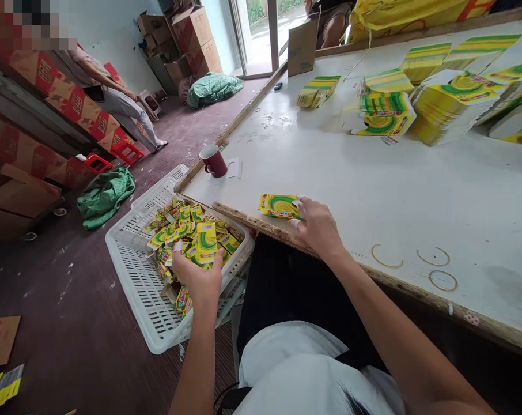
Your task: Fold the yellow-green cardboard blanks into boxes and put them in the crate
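Observation:
My left hand [198,276] reaches into a white plastic basket [135,305] heaped with small yellow-green cartons. Its thumb and fingers are around a carton [207,237] with a barcode on its top end. On the white table, near its front edge, my right hand [319,225] grips a yellow-green carton [279,204] lying flat, thumb at the near side and fingers at the far side. Whether more cartons lie under that one I cannot tell. White coverings show on some fingertips of both hands.
A maroon mug [213,161] stands at the table's left corner. Rubber bands [443,280] lie at the right front. Stacks of flat printed cartons [455,106] fill the far right. A wooden rim [261,222] edges the table. Another person [114,92] stands at the left by stacked boxes.

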`<move>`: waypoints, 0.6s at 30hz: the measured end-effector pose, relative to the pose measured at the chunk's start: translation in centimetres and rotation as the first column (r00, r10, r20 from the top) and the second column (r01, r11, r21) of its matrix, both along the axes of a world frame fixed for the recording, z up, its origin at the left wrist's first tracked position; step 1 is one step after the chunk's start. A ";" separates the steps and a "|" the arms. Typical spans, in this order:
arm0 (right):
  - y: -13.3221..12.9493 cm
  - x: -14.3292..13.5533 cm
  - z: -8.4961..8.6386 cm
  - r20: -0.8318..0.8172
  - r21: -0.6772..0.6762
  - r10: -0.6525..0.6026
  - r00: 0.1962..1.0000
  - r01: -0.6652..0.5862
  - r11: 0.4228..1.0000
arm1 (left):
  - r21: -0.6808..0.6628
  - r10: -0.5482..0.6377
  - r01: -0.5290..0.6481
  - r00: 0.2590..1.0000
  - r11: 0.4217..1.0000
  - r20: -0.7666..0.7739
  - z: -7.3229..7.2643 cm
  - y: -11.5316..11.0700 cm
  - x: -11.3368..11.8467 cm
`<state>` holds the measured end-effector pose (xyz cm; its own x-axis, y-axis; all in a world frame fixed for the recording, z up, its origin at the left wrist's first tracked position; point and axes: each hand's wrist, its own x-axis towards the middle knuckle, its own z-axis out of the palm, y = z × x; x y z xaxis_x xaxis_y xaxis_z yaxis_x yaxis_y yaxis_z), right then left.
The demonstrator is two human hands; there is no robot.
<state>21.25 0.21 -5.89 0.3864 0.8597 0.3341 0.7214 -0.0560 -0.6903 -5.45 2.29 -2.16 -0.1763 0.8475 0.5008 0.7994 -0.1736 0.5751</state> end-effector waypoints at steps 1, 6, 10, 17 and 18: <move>0.5 0.4 -0.2 0.025 -0.027 -0.014 1.000 0.015 1.000 | -0.016 -0.049 0.049 0.999 0.999 0.007 -0.2 -0.1 0.0; 1.2 0.7 -0.6 0.011 -0.026 -0.019 1.000 0.020 0.999 | -0.145 -0.245 0.271 0.954 0.952 0.172 -1.3 -1.9 2.0; -0.2 -0.3 0.9 -0.138 0.028 -0.013 0.990 0.017 0.999 | -0.258 -0.339 0.483 0.826 0.837 0.450 -1.9 -3.0 3.7; -5.0 -7.3 4.4 -0.799 0.192 0.455 0.393 -0.551 0.812 | 0.040 -0.266 0.597 0.295 0.801 0.918 0.9 -2.8 7.0; -5.4 -8.3 4.6 -0.824 0.216 0.462 0.329 -0.570 0.792 | 0.079 -0.247 0.558 0.232 0.826 0.941 1.6 -2.6 7.2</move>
<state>12.98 -5.23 -1.25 -0.1118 0.9928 0.0426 -0.2502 0.0134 -0.9681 1.80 -0.29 -0.54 0.0336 0.9973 0.0657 -0.3694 -0.0487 0.9280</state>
